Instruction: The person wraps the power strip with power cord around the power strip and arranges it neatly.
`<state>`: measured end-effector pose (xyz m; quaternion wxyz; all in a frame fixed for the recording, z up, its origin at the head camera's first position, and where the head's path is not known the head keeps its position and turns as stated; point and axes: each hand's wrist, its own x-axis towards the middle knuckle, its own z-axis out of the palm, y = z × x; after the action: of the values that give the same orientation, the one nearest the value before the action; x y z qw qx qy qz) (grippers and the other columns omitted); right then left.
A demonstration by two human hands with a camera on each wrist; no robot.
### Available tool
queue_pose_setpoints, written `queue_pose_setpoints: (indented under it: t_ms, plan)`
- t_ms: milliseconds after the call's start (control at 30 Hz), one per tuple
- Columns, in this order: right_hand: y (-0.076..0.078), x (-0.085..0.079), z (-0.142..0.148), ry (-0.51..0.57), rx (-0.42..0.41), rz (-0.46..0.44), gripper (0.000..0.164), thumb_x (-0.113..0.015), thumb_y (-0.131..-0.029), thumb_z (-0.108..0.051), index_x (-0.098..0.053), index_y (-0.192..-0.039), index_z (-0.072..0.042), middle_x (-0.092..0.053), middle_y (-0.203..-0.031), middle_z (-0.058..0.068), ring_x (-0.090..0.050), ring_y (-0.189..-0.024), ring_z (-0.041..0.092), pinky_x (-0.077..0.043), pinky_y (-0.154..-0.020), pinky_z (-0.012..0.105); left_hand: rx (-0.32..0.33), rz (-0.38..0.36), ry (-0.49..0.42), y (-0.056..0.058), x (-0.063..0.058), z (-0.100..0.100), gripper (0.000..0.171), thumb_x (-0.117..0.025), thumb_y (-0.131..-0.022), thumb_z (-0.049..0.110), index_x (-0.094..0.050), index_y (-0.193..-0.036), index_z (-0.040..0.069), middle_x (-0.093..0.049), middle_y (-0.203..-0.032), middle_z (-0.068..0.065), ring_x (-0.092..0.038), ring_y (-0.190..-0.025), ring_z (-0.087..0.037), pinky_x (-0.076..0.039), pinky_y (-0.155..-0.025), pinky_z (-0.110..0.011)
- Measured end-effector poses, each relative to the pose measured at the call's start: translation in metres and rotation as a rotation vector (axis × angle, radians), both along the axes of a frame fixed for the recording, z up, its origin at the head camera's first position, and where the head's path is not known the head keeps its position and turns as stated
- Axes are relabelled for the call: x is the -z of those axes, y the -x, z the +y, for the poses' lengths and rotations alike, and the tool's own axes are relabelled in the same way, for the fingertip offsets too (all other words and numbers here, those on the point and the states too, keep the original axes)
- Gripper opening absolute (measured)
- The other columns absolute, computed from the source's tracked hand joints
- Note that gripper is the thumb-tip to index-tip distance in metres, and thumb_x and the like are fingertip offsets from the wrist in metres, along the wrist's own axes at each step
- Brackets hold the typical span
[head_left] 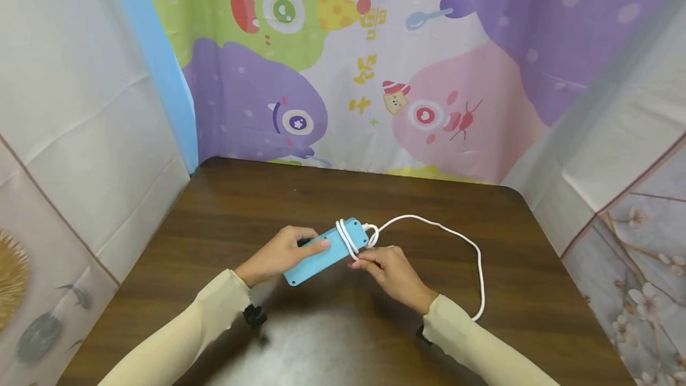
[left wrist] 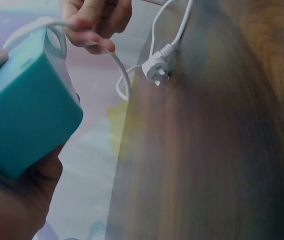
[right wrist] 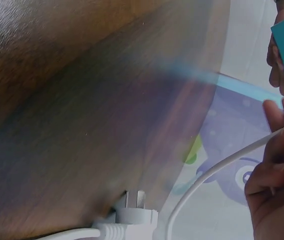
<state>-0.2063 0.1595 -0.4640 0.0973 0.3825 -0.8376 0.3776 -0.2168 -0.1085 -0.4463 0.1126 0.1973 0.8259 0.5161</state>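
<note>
A light-blue power strip [head_left: 321,255] is gripped by my left hand [head_left: 281,253], thumb across its flat face and fingers beneath. White cord [head_left: 348,238] loops around the strip's far right end, where it leaves the casing. My right hand [head_left: 393,273] pinches the cord just beside the strip's lower edge; the pinch shows in the right wrist view, with the cord [right wrist: 222,165] trailing from the fingertips. In the left wrist view the strip's end [left wrist: 31,115] faces the camera, and a white plug [left wrist: 157,69] with metal prongs is seen beyond the right hand [left wrist: 97,22].
The dark wooden table [head_left: 225,213] spreads under both hands. A long arc of loose cord [head_left: 479,255] lies on its right side and passes behind the right sleeve [head_left: 477,338]. A cartoon-print curtain [head_left: 348,46] hangs along the table's back edge, with pale cloth at both sides.
</note>
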Motion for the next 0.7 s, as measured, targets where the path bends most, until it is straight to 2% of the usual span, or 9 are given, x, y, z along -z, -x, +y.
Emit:
queue_pose_setpoints:
  t_ms: [133, 200, 267, 300, 367, 433, 500, 600, 700]
  plan:
    - [0.002, 0.004, 0.003, -0.043, -0.045, 0.044, 0.013, -0.068, -0.087, -0.020, -0.076, -0.097, -0.015, -0.071, -0.089, -0.013, -0.065, -0.083, 0.000, -0.050, -0.072, 0.023, 0.044, -0.038, -0.072, -0.003, -0.002, -0.005, 0.036, -0.063, -0.086, 0.054, -0.072, -0.094, 0.021, -0.068, -0.083, -0.004, -0.060, -0.067, -0.019, -0.051, -0.060, -0.037]
    - [0.003, 0.007, 0.005, -0.096, -0.015, 0.089, 0.010, -0.071, -0.085, -0.019, -0.075, -0.093, -0.016, -0.071, -0.086, -0.013, -0.064, -0.081, 0.002, -0.050, -0.073, 0.026, 0.087, -0.045, -0.101, -0.005, -0.004, -0.007, 0.032, -0.064, -0.087, 0.050, -0.073, -0.095, 0.020, -0.069, -0.083, -0.004, -0.061, -0.068, -0.020, -0.051, -0.060, -0.037]
    - [0.004, 0.011, 0.009, -0.150, 0.037, 0.129, 0.004, -0.071, -0.084, -0.014, -0.073, -0.084, -0.018, -0.069, -0.079, -0.013, -0.063, -0.075, 0.005, -0.048, -0.068, 0.029, 0.161, -0.032, -0.112, -0.007, -0.006, -0.007, 0.027, -0.066, -0.088, 0.044, -0.073, -0.096, 0.019, -0.069, -0.083, -0.004, -0.061, -0.068, -0.020, -0.052, -0.060, -0.036]
    - [0.005, 0.012, 0.010, -0.177, 0.058, 0.144, 0.009, -0.071, -0.083, -0.012, -0.071, -0.080, -0.020, -0.068, -0.076, -0.013, -0.062, -0.072, 0.006, -0.048, -0.066, 0.030, 0.209, -0.017, -0.104, -0.008, -0.006, -0.006, 0.025, -0.066, -0.088, 0.042, -0.073, -0.096, 0.020, -0.069, -0.083, -0.003, -0.061, -0.067, -0.019, -0.052, -0.060, -0.035]
    - [0.006, 0.013, 0.010, -0.221, 0.070, 0.167, 0.012, -0.072, -0.078, -0.010, -0.069, -0.080, -0.022, -0.066, -0.077, -0.014, -0.061, -0.072, 0.006, -0.048, -0.065, 0.031, 0.313, 0.024, -0.069, -0.010, -0.006, -0.003, 0.021, -0.066, -0.089, 0.040, -0.073, -0.093, 0.021, -0.067, -0.078, 0.001, -0.057, -0.062, -0.014, -0.049, -0.056, -0.030]
    - [0.007, 0.010, 0.008, -0.256, 0.029, 0.181, 0.017, -0.071, -0.077, -0.009, -0.071, -0.086, -0.023, -0.067, -0.084, -0.015, -0.063, -0.076, 0.004, -0.050, -0.066, 0.030, 0.405, 0.073, -0.019, -0.012, -0.006, 0.001, 0.019, -0.066, -0.088, 0.042, -0.073, -0.090, 0.024, -0.064, -0.073, 0.005, -0.051, -0.057, -0.008, -0.044, -0.052, -0.025]
    - [0.007, 0.006, 0.004, -0.293, -0.028, 0.216, 0.018, -0.072, -0.081, -0.012, -0.073, -0.095, -0.023, -0.068, -0.092, -0.016, -0.064, -0.082, 0.002, -0.052, -0.069, 0.029, 0.470, 0.126, 0.038, -0.013, -0.005, 0.005, 0.020, -0.067, -0.087, 0.045, -0.072, -0.086, 0.026, -0.062, -0.069, 0.009, -0.047, -0.054, -0.004, -0.040, -0.050, -0.022]
    - [0.007, 0.001, -0.003, -0.365, -0.076, 0.309, 0.014, -0.072, -0.085, -0.020, -0.074, -0.098, -0.022, -0.069, -0.095, -0.016, -0.063, -0.084, 0.001, -0.052, -0.069, 0.027, 0.520, 0.212, 0.129, -0.016, -0.005, 0.009, 0.023, -0.066, -0.085, 0.051, -0.071, -0.083, 0.028, -0.060, -0.067, 0.015, -0.046, -0.052, 0.000, -0.038, -0.048, -0.019]
    - [0.005, -0.002, -0.009, -0.440, -0.062, 0.420, 0.007, -0.072, -0.085, -0.027, -0.074, -0.091, -0.024, -0.067, -0.086, -0.015, -0.061, -0.076, 0.003, -0.049, -0.061, 0.025, 0.500, 0.333, 0.275, -0.019, -0.005, 0.013, 0.032, -0.064, -0.083, 0.058, -0.065, -0.072, 0.029, -0.051, -0.059, 0.020, -0.038, -0.047, 0.003, -0.033, -0.045, -0.018]
